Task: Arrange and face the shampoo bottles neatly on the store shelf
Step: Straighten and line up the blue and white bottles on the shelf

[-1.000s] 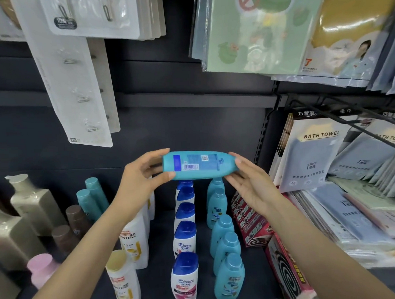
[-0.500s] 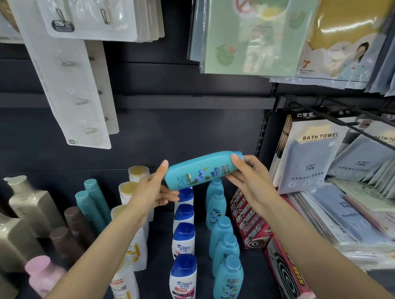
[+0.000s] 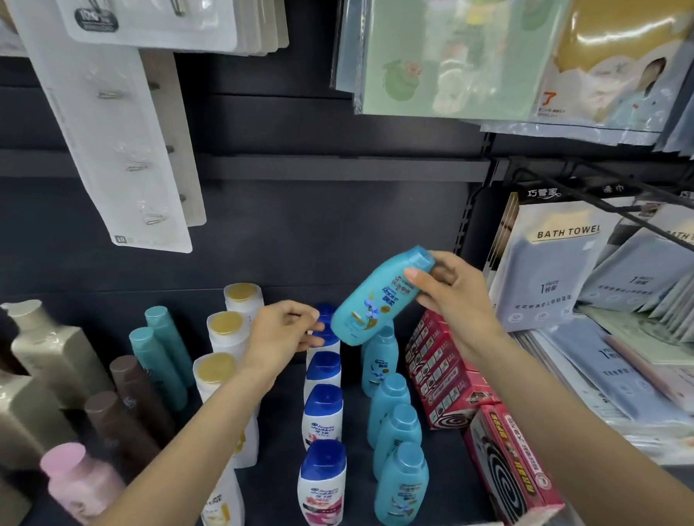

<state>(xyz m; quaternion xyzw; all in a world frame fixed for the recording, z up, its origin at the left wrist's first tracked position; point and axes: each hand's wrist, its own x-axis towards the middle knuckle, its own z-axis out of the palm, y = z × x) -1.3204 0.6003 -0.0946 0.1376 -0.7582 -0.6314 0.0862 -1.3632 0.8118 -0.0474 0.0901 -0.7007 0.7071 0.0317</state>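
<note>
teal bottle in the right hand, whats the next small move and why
Probably tip the teal bottle upright, cap up, and lower it in at the back of the teal row. The right hand grips it near the cap, tilted, label facing out, just above that row. The left hand holds nothing and could steady its base.

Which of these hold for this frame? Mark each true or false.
1. The right hand grips the teal bottle near its cap. True.
2. The held bottle stands upright on the shelf. False: it is tilted in the air.
3. The left hand grips the held bottle. False: it is beside its base, apparently not gripping.
4. The blue-capped white bottles stand left of the teal row. True.
</note>
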